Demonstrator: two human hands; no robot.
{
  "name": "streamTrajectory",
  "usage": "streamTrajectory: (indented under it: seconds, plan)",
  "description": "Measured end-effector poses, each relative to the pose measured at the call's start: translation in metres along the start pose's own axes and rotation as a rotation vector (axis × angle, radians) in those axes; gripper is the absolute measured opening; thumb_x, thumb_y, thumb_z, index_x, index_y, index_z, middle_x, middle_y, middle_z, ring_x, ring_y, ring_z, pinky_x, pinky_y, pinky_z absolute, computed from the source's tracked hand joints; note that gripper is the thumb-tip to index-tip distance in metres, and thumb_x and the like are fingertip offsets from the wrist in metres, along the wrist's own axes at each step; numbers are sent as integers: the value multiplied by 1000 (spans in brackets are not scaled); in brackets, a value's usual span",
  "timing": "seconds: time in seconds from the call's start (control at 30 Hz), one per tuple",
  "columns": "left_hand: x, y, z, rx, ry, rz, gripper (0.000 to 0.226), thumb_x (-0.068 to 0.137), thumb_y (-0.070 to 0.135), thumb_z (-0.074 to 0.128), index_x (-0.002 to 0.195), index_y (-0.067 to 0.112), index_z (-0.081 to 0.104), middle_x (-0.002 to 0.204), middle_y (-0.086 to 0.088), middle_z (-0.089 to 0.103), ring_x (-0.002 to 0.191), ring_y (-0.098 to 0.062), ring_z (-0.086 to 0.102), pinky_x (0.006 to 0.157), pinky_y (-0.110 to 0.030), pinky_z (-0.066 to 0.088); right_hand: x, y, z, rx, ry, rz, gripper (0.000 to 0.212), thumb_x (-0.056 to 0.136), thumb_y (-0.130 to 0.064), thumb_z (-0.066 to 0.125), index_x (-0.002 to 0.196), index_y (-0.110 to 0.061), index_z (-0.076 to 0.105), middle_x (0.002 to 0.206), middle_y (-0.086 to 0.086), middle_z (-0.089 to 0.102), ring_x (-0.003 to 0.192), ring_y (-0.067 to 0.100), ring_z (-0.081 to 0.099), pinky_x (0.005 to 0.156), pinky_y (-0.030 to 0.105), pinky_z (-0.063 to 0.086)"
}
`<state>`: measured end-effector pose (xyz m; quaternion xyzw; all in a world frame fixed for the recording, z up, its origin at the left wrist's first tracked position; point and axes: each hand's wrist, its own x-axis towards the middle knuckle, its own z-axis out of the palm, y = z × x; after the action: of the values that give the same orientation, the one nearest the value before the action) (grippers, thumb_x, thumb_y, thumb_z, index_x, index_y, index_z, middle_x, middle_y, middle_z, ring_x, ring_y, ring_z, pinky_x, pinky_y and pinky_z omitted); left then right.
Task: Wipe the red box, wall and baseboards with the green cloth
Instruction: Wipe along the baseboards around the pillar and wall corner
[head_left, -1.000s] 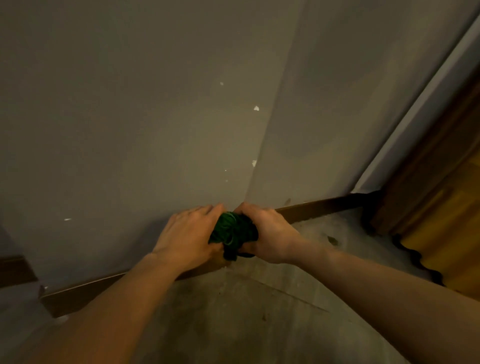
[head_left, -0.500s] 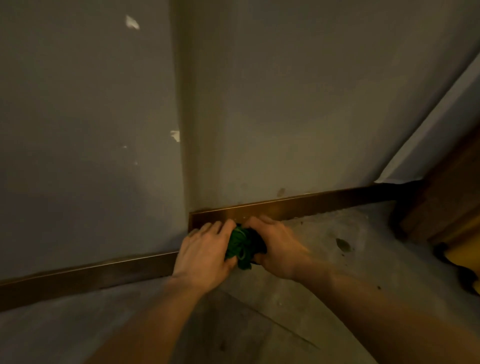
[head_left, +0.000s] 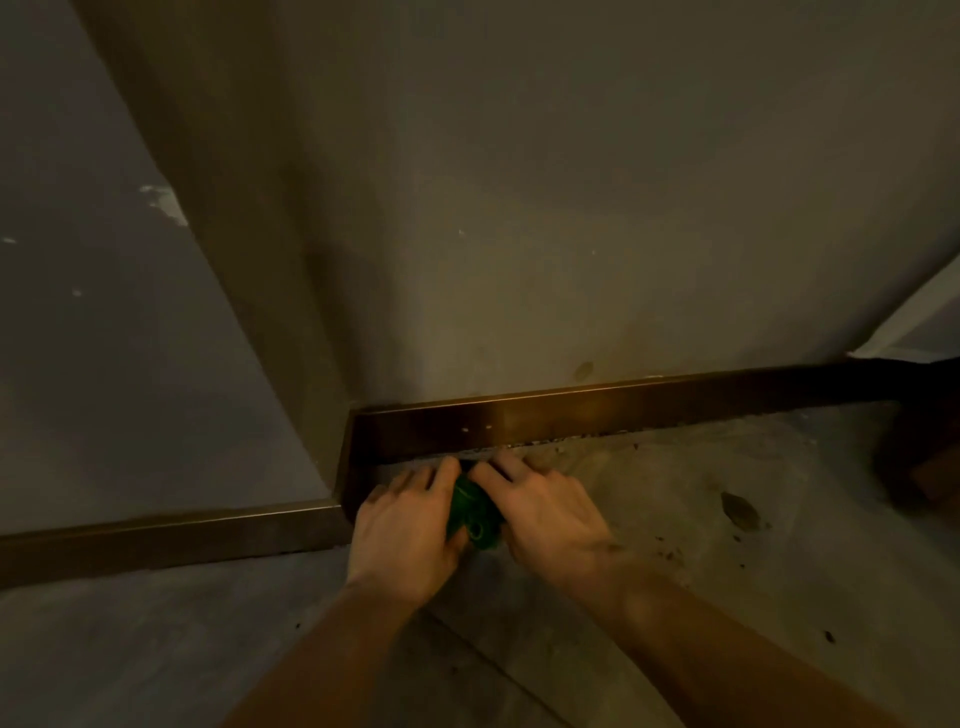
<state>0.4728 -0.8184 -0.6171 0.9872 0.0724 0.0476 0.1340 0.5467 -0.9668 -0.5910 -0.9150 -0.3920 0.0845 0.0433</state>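
Observation:
A bunched green cloth (head_left: 474, 515) sits on the floor at the foot of the dark brown baseboard (head_left: 623, 413), just right of the wall's outer corner. My left hand (head_left: 405, 525) and my right hand (head_left: 545, 514) both clasp it from either side, fingertips close to the baseboard's bottom edge. Most of the cloth is hidden between the hands. The grey wall (head_left: 519, 234) rises above, with small white chips. A second baseboard run (head_left: 171, 535) continues to the left of the corner. No red box is in view.
The concrete floor (head_left: 727, 571) is dusty, with a dark stain (head_left: 737, 509) and grit along the baseboard. A white door frame (head_left: 914, 322) and dark wood (head_left: 924, 457) stand at the far right.
The view has swung right and closer, so the wall corner now lies to the left. Both hands, still on the cloth, sit lower against the right-hand baseboard's foot.

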Motion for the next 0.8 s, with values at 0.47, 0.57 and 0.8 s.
streamTrajectory:
  seconds: [0.47, 0.57, 0.8]
  plan:
    - [13, 10, 22, -128, 151, -23, 48, 79, 45, 74, 113, 35, 41, 107, 6, 67, 99, -20, 67, 78, -36, 52, 0, 28, 32, 40, 177, -16, 66, 80, -23, 72, 137, -31, 39, 133, 1, 50, 112, 29, 54, 75, 43, 54]
    - [13, 1, 41, -171, 170, -20, 62, 80, 62, 61, 130, 33, 39, 123, 7, 62, 115, -18, 59, 94, -36, 47, 4, 34, 41, 20, 170, -12, 59, 82, -21, 70, 133, -31, 42, 136, 3, 50, 112, 31, 54, 72, 44, 56]
    - [1, -15, 78, 5, 12, -116, 133, 63, 105, 25, 160, 17, 1, 169, -9, 1, 154, -23, -12, 126, -48, 0, -1, 56, 30, -86, 196, 95, 67, 79, -23, 75, 138, -31, 44, 139, 7, 45, 117, 34, 47, 70, 46, 55]
